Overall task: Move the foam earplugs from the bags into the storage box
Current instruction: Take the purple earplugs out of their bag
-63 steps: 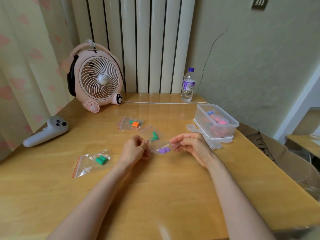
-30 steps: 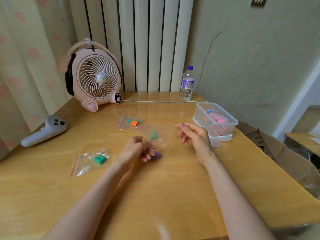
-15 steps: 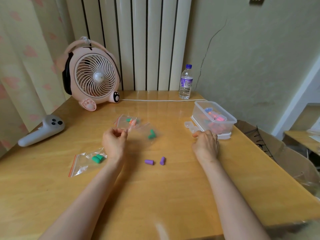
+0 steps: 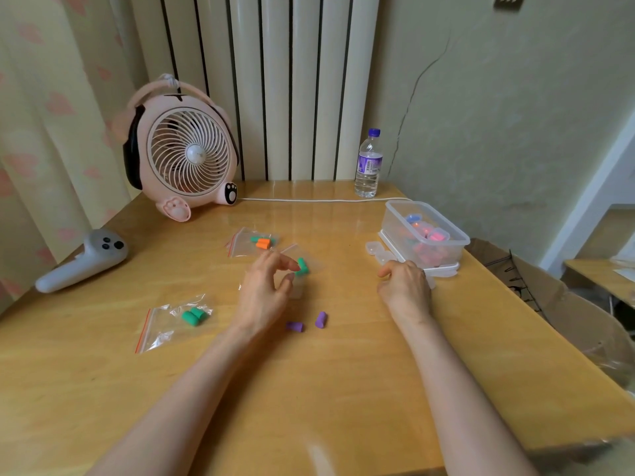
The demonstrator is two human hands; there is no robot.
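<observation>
The fingers of the left hand are spread apart now and hold nothing. A moment ago they pinched a little clear bag up in the air, and before that both hands held that bag with the purple plugs inside. The empty bag now lies flat just under the left fingertips. The right hand has moved away to rest on the desk, its fingers loosely curled with nothing in them that I can see. The two purple earplugs have been tipped out and lie loose just behind the left hand, near its wrist. So this bag is done, but I think its plugs must be picked up next, since they are not yet in the storage box, which sits open just past the right hand with pink and blue plugs inside. The purple plugs are small, soft-looking and rounded, one lying on its side and one tilted. Just past the left fingertips is a bag with a green earplug. Farther out are two more full bags.
</observation>
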